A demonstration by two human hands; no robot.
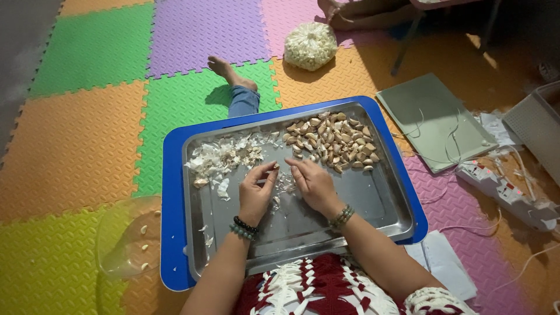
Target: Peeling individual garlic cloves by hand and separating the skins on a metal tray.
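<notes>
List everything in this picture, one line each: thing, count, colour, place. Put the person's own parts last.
metal tray: one, silver, on the blue board
blue board: one, blue, on the floor mats
garlic cloves: a pile, tan, tray's far right
garlic skins: a heap, white, tray's far left
clear bowl: one, see-through, left of the board, a few cloves inside
mesh bag: one, whitish, on the mats beyond the tray
green folder: one, grey-green, right of the tray
power strip: one, white, far right
floor mats: many, mixed colours, underfoot
foot: one, bare, beyond the tray
left hand: one, over the tray, pinching a clove
right hand: one, over the tray, beside the left
</notes>
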